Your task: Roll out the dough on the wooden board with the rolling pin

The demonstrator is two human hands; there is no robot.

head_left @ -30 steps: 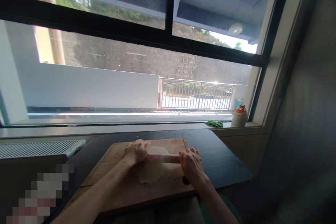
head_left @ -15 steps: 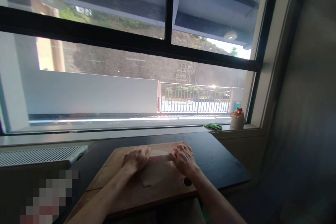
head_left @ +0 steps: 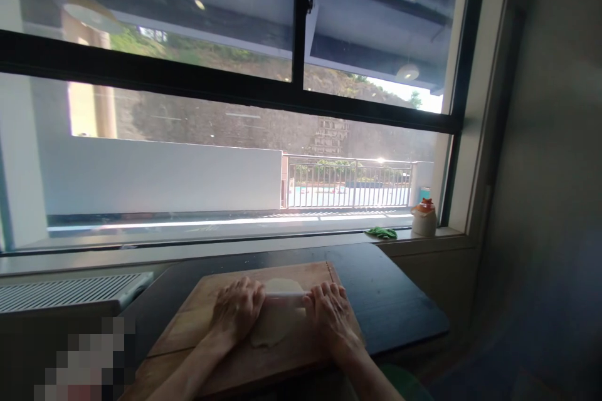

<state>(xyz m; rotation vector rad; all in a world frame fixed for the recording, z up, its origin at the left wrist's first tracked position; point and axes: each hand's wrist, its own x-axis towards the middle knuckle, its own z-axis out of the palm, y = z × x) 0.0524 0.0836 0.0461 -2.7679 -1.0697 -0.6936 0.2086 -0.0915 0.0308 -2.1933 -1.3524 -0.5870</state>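
Note:
A pale sheet of dough (head_left: 275, 329) lies flat on a wooden board (head_left: 192, 313), its near edge uneven. Across the dough runs a light rolling pin (head_left: 285, 296), shiny and slightly see-through in its middle. My left hand (head_left: 239, 304) is closed over the pin's left end, and my right hand (head_left: 327, 307) is closed over its right end. The fingers curl over the pin, so both of its ends are hidden. Part of the dough shows beyond the pin, and a larger part shows on the near side.
Beneath the board is a dark table (head_left: 395, 301). On the windowsill are a green cloth (head_left: 382, 234) and a white container with an orange top (head_left: 424, 219). A radiator (head_left: 75, 291) stands to the left below the window. Something green and rounded (head_left: 404, 383) shows under the table's near edge.
Both hands have drawn the rolling pin back toward me over the dough, so more dough shows beyond it. The camera view has tilted up slightly.

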